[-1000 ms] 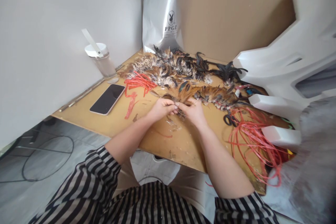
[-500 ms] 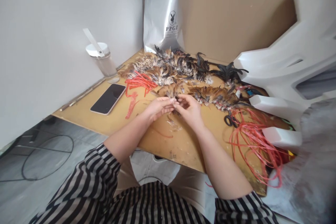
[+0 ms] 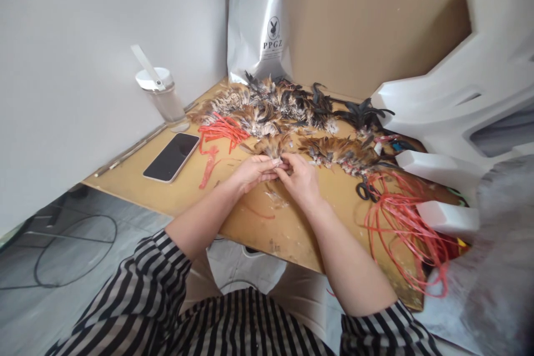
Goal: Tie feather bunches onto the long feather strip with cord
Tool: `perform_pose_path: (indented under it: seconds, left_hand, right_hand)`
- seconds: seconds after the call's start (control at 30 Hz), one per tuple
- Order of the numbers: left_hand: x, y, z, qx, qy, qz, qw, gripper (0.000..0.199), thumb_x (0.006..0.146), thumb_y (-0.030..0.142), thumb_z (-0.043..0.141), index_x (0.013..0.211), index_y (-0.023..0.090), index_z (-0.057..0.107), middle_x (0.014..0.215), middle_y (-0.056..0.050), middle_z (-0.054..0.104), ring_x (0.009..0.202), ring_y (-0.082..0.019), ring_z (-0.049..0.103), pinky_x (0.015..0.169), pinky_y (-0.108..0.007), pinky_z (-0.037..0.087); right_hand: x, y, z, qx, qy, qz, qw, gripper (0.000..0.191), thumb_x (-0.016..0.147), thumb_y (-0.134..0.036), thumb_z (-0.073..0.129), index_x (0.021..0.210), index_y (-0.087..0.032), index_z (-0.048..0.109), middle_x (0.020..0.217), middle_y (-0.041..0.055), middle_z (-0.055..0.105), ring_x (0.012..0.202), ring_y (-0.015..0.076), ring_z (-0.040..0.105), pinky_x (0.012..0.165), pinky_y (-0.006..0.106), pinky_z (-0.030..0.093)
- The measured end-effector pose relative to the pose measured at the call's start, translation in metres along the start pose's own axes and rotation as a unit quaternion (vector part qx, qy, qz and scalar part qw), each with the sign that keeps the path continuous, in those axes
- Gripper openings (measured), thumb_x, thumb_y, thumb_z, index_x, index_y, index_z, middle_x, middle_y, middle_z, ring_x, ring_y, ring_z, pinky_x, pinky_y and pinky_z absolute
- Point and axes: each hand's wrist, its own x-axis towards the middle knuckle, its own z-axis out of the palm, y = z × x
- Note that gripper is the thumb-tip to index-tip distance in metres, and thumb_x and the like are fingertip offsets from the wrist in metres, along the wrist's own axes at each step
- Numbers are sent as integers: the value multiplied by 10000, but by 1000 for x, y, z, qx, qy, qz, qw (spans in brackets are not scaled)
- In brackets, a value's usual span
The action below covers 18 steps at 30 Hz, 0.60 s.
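A small bunch of brown feathers (image 3: pixel 272 146) fans out beyond my fingertips, its base pinched between my two hands. My left hand (image 3: pixel 257 172) is closed on the base from the left, thumb on top. From the right, my right hand (image 3: pixel 299 178) meets it with bent fingers pressed together at the same spot; what exactly these fingers grip is hidden. Just right of the hands lies a row of tied brown feather bunches (image 3: pixel 340 153). Behind is a large heap of brown, white and black feathers (image 3: pixel 267 103). Loose feather bits (image 3: pixel 275 198) lie below my hands.
Red plastic strips (image 3: pixel 223 130) lie left, beside a phone (image 3: pixel 171 157) and a lidded cup (image 3: pixel 161 94). Black-handled scissors (image 3: pixel 365 190) and a tangle of red strips (image 3: pixel 400 217) sit right, near white foam packing (image 3: pixel 442 167). A silver bag (image 3: pixel 256 28) stands behind.
My right hand has shifted slightly, its fingers closing nearer to my left fingertips. The feather bunch stays in about the same place.
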Motion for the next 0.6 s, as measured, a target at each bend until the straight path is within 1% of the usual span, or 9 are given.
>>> perform_pose_path:
  seconds: [0.17, 0.27, 0.3, 0.37, 0.4, 0.43, 0.47, 0.53, 0.6]
  left_hand:
    - [0, -1, 0, 15, 16, 0, 1000, 272, 608, 311, 714, 768, 98, 659, 837, -102, 680, 744, -140, 629, 765, -266, 456]
    - [1, 2, -1, 5, 38, 16, 999, 263, 626, 300, 704, 784, 97, 650, 856, -104, 679, 759, -136, 631, 756, -249, 455]
    - [1, 3, -1, -4, 48, 20, 999, 256, 633, 294, 700, 790, 99, 646, 862, -105, 679, 770, -138, 633, 753, -245, 456]
    - [1, 6, -2, -23, 64, 24, 997, 237, 645, 278, 693, 793, 102, 637, 867, -104, 678, 790, -142, 635, 741, -236, 460]
    - [1, 7, -2, -30, 70, 25, 997, 227, 650, 271, 690, 790, 103, 633, 862, -103, 679, 793, -144, 637, 730, -230, 463]
    - [1, 8, -2, -35, 74, 25, 996, 218, 654, 265, 686, 789, 102, 631, 856, -102, 680, 789, -145, 638, 715, -223, 466]
    - [2, 8, -2, -37, 76, 25, 996, 212, 658, 260, 684, 788, 102, 628, 848, -100, 680, 779, -143, 640, 698, -215, 469]
    - [2, 8, -3, -38, 75, 27, 996, 200, 666, 251, 678, 787, 100, 626, 833, -96, 681, 751, -137, 643, 660, -198, 472]
    - [3, 8, -4, -39, 75, 29, 996, 190, 672, 243, 672, 788, 98, 627, 818, -91, 682, 721, -128, 644, 626, -182, 472]
  right_hand:
    - [0, -1, 0, 3, 5, 15, 1000, 264, 753, -313, 544, 975, -180, 598, 820, 70, 614, 732, 186, 557, 675, 283, 418]
    - [3, 1, -6, 56, 3, 26, 998, 316, 721, -319, 579, 1006, -184, 590, 837, 63, 622, 714, 175, 559, 678, 288, 432]
    - [5, 5, -8, 83, 9, 36, 996, 341, 711, -328, 587, 1019, -181, 585, 838, 60, 625, 702, 169, 559, 675, 288, 437]
    - [7, 14, -15, 123, 37, 80, 988, 348, 710, -354, 578, 1003, -167, 594, 818, 56, 633, 667, 158, 556, 653, 285, 441]
    - [9, 20, -18, 135, 53, 108, 983, 305, 723, -356, 552, 946, -158, 616, 779, 51, 637, 638, 150, 550, 634, 277, 437]
    - [9, 25, -22, 144, 56, 135, 979, 267, 732, -352, 529, 871, -152, 637, 754, 52, 641, 625, 145, 546, 617, 267, 431]
    - [10, 31, -24, 148, 44, 155, 976, 251, 727, -347, 524, 814, -147, 648, 729, 52, 642, 614, 142, 543, 600, 258, 422]
    - [10, 40, -27, 136, -3, 187, 973, 242, 700, -351, 536, 721, -140, 652, 644, 40, 628, 558, 132, 516, 545, 240, 392]
    - [9, 44, -28, 114, -54, 199, 972, 243, 678, -360, 547, 655, -137, 641, 578, 25, 601, 515, 119, 482, 503, 226, 357]
